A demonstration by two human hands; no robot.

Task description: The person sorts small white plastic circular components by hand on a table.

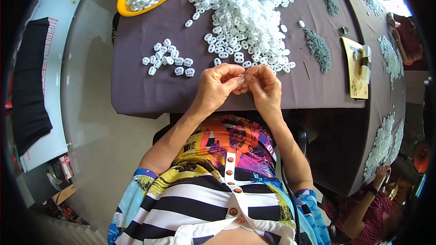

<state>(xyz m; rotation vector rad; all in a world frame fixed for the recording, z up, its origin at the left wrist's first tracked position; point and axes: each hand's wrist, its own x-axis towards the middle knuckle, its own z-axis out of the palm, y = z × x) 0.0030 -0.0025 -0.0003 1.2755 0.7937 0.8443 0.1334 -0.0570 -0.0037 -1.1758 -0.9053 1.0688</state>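
My left hand (217, 87) and my right hand (265, 88) meet at the table's near edge, fingertips pinched together. Between them is a small whitish plastic piece (242, 75), mostly covered by the fingers. Just beyond the fingertips spreads a large heap of white oval two-hole plastic pieces (245, 9), which look like cord lock parts. A loose group of similar white pieces (165, 55) lies left of my left hand. To the right of my right hand is a pile of small grey pieces (319, 51), like tiny springs, with a thin stick (307, 70) beside it.
A yellow bowl (121, 5) of white pieces stands far left on the dark tablecloth (150, 93). At right are a smaller grey pile (331, 6) and a yellow card pack (359, 88). Another person's hands (381, 175) work near more piles (380, 147) at lower right.
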